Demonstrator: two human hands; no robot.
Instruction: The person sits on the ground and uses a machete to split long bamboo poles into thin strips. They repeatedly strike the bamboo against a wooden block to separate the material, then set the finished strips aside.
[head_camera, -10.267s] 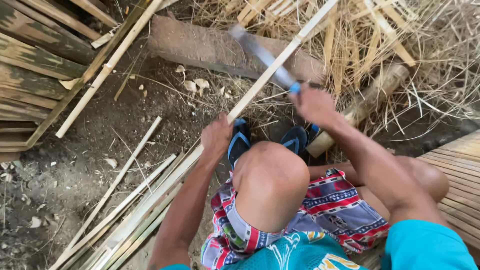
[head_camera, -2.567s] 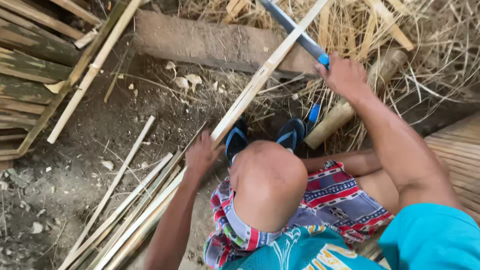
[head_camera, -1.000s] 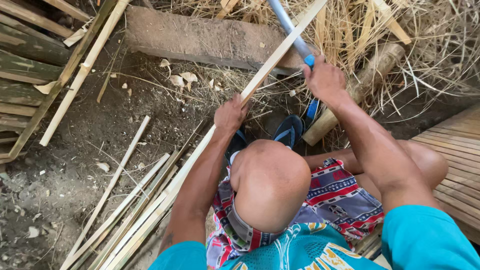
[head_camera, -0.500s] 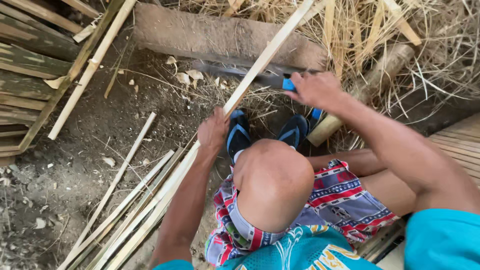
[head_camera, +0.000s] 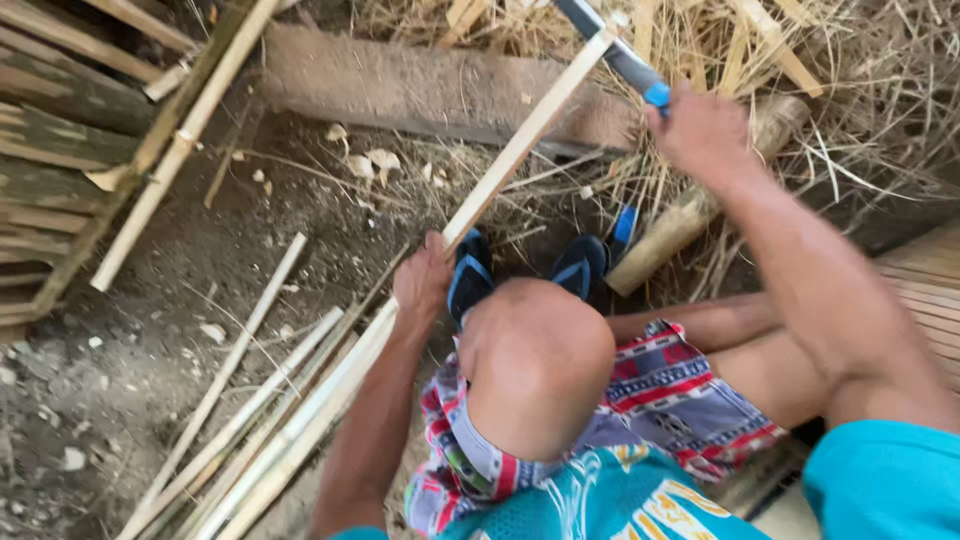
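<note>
2 hands work 1 bamboo strip (head_camera: 520, 140): left hand (head_camera: 425, 285) clenched around it just beside the knee (head_camera: 535, 360), right hand (head_camera: 700, 130) gripping a blue-handled knife (head_camera: 615, 50) at its far end. A glancing blade could slide down toward those fingers.

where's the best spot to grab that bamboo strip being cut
Probably low on the bamboo strip, where the left hand grips it now, coming from its left side. The strip slants up to the knife in the right hand, so a low hold stays clear of the blade.
</note>
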